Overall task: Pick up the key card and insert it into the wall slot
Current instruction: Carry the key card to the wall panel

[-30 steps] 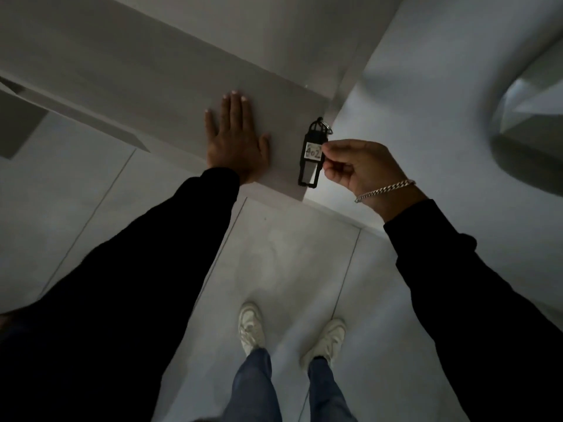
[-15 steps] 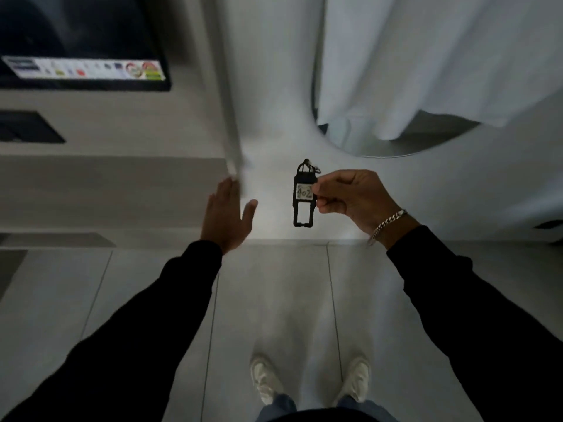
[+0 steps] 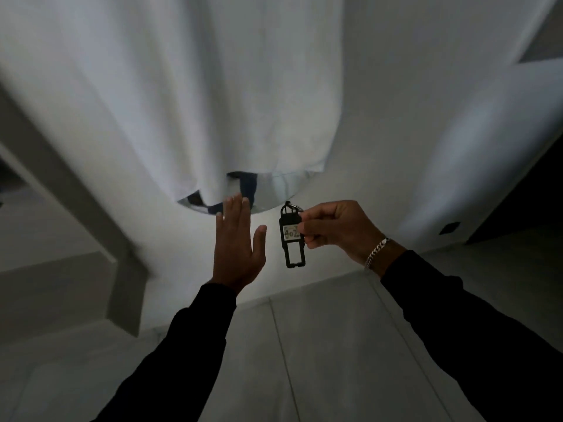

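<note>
White wall [image 3: 396, 117] | right grip [image 3: 335, 229] pinching key card [image 3: 292, 236] | left grip [image 3: 237, 248] spread, beside

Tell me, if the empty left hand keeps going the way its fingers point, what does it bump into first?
Probably the bottom edge of the round mirror on the wall, just beyond the left hand fingertips, with the white cloth draped over it right above. Depth is hard to judge, so the bare wall could come first.

The black key card [image 3: 293, 239] carries a pale label handwritten "402".
</note>
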Tool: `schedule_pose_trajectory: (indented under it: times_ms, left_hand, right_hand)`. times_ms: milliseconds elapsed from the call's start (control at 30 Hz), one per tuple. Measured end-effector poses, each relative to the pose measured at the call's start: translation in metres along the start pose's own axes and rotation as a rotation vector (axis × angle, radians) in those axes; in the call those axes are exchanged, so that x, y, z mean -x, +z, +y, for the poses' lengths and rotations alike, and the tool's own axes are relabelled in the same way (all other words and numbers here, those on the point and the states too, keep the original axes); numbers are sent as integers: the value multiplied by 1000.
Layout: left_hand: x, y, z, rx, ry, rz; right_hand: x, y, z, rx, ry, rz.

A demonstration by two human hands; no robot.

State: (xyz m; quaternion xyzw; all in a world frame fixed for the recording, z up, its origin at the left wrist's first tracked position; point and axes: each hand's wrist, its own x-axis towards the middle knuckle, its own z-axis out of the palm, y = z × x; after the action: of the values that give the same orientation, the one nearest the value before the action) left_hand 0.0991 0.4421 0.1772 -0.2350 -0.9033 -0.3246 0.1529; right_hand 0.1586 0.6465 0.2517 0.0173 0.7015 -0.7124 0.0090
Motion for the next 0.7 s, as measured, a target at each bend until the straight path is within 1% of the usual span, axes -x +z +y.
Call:
schedule_pose_trajectory:
  times_ms: [100, 200, 367, 500, 700]
  left_hand:
    - [-24, 34, 40, 13, 61, -50]
    - [-58, 65, 77, 75, 141, -66]
    - [-136, 131, 130, 125, 245, -24]
    - [-195, 195, 170, 141, 401, -10]
    - [-288, 265, 262, 234, 553, 9]
  right_hand:
    - [4, -59, -6, -14, 7, 57]
    - [2, -112, -6, -21, 34, 121]
    - [-20, -202, -2, -4, 69, 251]
    - [-40, -278, 0, 1, 60, 356]
    - [-55, -389, -16, -40, 78, 502]
